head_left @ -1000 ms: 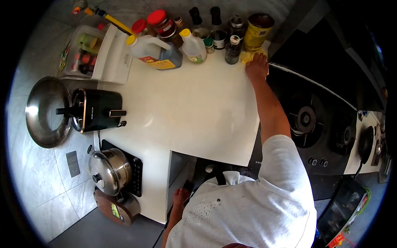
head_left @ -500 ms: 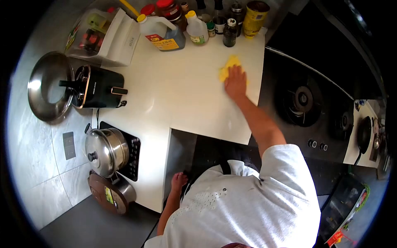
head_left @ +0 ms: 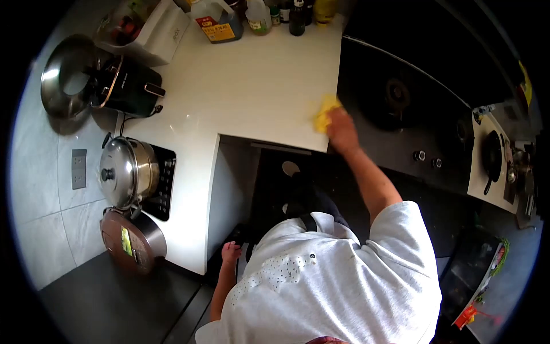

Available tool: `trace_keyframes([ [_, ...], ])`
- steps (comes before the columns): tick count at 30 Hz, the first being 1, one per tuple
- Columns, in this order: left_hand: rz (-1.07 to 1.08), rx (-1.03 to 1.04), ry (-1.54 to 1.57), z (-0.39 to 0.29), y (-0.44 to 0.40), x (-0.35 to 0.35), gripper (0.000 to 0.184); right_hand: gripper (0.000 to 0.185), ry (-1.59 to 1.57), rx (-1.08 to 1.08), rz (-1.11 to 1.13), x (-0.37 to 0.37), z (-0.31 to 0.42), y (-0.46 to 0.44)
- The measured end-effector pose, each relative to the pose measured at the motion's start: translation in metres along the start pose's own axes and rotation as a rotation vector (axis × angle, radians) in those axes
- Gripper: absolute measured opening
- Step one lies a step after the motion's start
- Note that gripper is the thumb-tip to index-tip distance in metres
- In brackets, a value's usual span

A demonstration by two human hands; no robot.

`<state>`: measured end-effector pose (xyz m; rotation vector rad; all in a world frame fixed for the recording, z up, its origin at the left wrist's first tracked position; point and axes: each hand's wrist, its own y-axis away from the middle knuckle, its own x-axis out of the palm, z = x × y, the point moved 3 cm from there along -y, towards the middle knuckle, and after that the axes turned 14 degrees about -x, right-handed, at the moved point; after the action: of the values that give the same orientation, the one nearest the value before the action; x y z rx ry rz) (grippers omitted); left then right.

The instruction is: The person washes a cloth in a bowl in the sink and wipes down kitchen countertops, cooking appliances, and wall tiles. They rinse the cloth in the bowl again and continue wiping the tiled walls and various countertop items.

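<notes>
My right hand [head_left: 342, 130] grips a yellow cloth [head_left: 327, 114] and presses it on the white countertop [head_left: 258, 97], at the counter's right edge beside the black stove. Part of the cloth is hidden under my fingers. Lower down, my left hand [head_left: 231, 252] hangs by my side near the end of the counter. Its fingers are curled in, and no object shows in them.
At the back stand an oil jug [head_left: 217, 26], a clear bottle [head_left: 259, 20] and a dark bottle [head_left: 297, 20]. Leftward are an air fryer [head_left: 134, 86], a steel pot [head_left: 123, 172] on an induction cooker, and a brown rice cooker [head_left: 133, 243]. The stove [head_left: 395, 143] lies to the right.
My right hand has brought the yellow cloth from near the bottles toward the counter's front right corner. The camera view has shifted, and my left hand still hangs low.
</notes>
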<state>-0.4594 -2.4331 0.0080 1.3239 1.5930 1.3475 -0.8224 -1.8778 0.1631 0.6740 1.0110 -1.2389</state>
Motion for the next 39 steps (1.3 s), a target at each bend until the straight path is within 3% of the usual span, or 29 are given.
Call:
trace_keyframes([
  [2,-0.056,0.036,0.01,0.032,-0.004,-0.009,0.018,0.04,0.397,0.053,-0.33,0.002,-0.04,0.03],
  [5,-0.067,0.077,-0.085,0.068,-0.002,-0.018,0.016,0.036,0.689,0.256,-0.254,-0.002,-0.009,0.041],
  [6,-0.024,0.088,-0.178,0.078,-0.003,-0.017,0.016,0.038,0.615,0.324,-0.255,0.033,-0.021,0.041],
  [7,-0.004,0.076,-0.202,0.092,-0.007,-0.02,0.016,0.035,0.583,0.283,-0.007,0.027,0.016,0.039],
  [8,-0.043,0.032,-0.247,0.107,-0.017,-0.024,0.017,0.038,0.363,0.118,-0.141,0.036,0.034,0.047],
  [10,-0.134,-0.041,-0.329,0.12,-0.032,-0.028,0.018,0.045,0.159,0.043,-0.2,0.056,0.057,0.059],
  [11,0.239,0.089,-0.561,0.09,-0.022,-0.017,0.017,0.044,0.127,0.043,-0.186,0.052,0.058,0.061],
  [12,0.24,0.09,-0.579,0.073,-0.007,0.0,0.017,0.044,0.126,0.057,-0.197,0.044,0.053,0.066],
  [14,-0.232,0.142,-0.691,0.044,0.024,0.04,0.017,0.044,0.083,-0.087,-0.032,0.034,0.045,0.067],
  [16,-0.298,-0.014,-0.524,0.022,0.031,0.06,0.02,0.045,0.069,-0.115,0.052,0.016,0.032,0.08],
  [22,-0.404,0.163,-0.507,-0.007,0.064,0.123,0.022,0.048,0.108,-0.007,-0.198,-0.038,-0.062,0.2],
  [30,-0.436,-0.084,-0.837,0.082,0.055,0.236,0.021,0.045,0.288,0.266,-0.282,-0.144,-0.256,0.407],
  [33,-0.254,-0.01,-0.915,0.102,0.052,0.322,0.02,0.042,0.353,0.386,-0.354,-0.186,-0.319,0.465],
  [36,-0.112,0.114,-1.034,0.108,0.054,0.415,0.021,0.04,0.468,0.609,-0.279,-0.209,-0.366,0.494],
  [38,-0.048,0.152,-1.08,0.111,0.055,0.468,0.021,0.038,0.58,0.685,-0.185,-0.198,-0.384,0.487],
  [39,0.015,0.18,-1.108,0.114,0.055,0.492,0.021,0.036,0.489,0.712,-0.245,-0.201,-0.371,0.478],
])
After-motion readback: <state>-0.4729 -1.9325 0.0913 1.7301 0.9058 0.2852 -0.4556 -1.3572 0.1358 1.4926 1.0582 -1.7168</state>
